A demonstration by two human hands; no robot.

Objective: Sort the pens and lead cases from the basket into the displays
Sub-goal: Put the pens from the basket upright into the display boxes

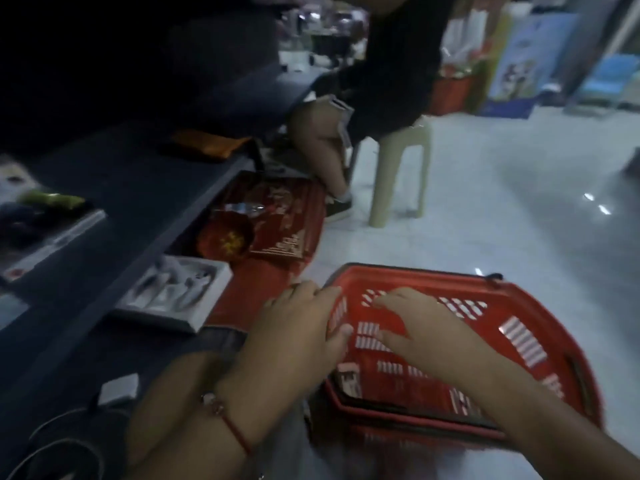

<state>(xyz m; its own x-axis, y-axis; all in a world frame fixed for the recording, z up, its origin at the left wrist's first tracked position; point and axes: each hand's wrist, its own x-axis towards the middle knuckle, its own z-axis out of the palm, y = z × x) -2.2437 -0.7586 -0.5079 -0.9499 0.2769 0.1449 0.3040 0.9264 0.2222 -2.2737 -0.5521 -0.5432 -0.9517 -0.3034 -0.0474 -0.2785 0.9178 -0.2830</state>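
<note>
A red plastic basket (519, 296) lies on the pale floor in front of me, tilted toward the camera. My left hand (298, 327) grips its left wall, thumb on the inside and fingers over the rim. Inside the basket, my right hand (419, 330) reaches in with fingers spread flat against the slotted bottom, holding nothing. A small pale item (348, 379) sits in the basket's near left corner, too blurred to name. No pens are clearly visible.
Dark shelves run along the left, with a white tray of pale items (173, 296) on the lower level. Red packages (277, 223) lie on the floor beyond. A person sits on a beige plastic stool (398, 174) further back.
</note>
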